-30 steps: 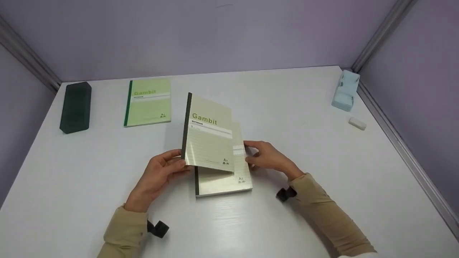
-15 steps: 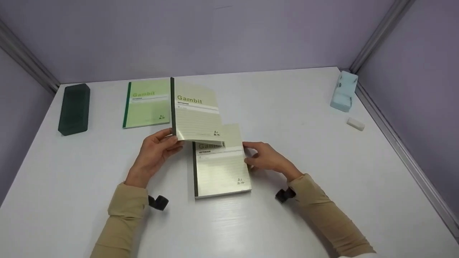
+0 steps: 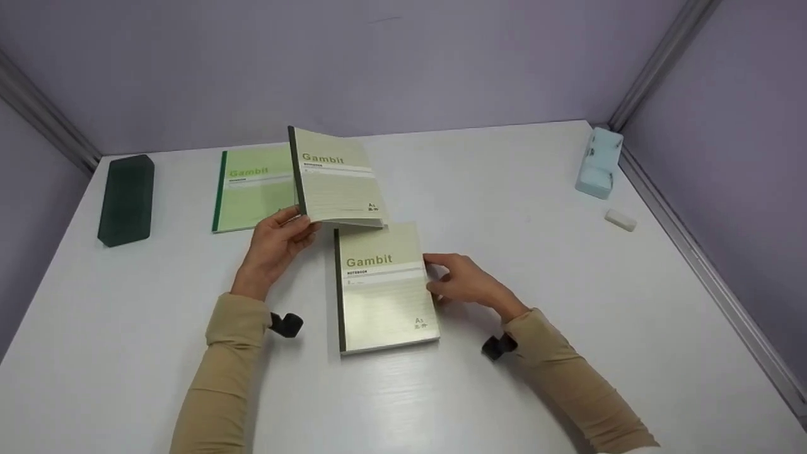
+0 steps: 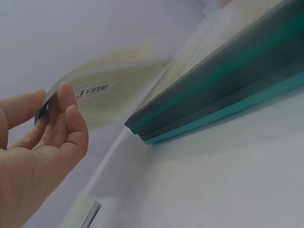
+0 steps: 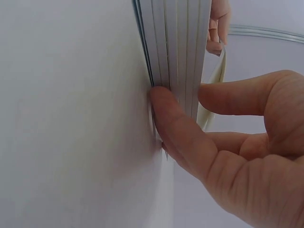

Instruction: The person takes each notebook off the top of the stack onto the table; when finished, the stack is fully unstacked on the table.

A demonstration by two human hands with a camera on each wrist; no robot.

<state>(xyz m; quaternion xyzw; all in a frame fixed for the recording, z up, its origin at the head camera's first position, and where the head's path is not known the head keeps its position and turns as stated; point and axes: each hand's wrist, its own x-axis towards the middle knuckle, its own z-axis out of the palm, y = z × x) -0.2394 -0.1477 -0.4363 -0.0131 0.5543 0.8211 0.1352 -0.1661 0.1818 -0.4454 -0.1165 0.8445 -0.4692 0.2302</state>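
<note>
Left hand pinches a dark-spined Gambit notebook by its lower spine corner, and I see it raised above the white table; right hand pinches the right edge of the notebook stack.

On the glossy white counter, I see an oblong dark-green box, green paper notebook (partly hidden), pale dark-spined notebook stack, light-blue block, small white bar.
</note>
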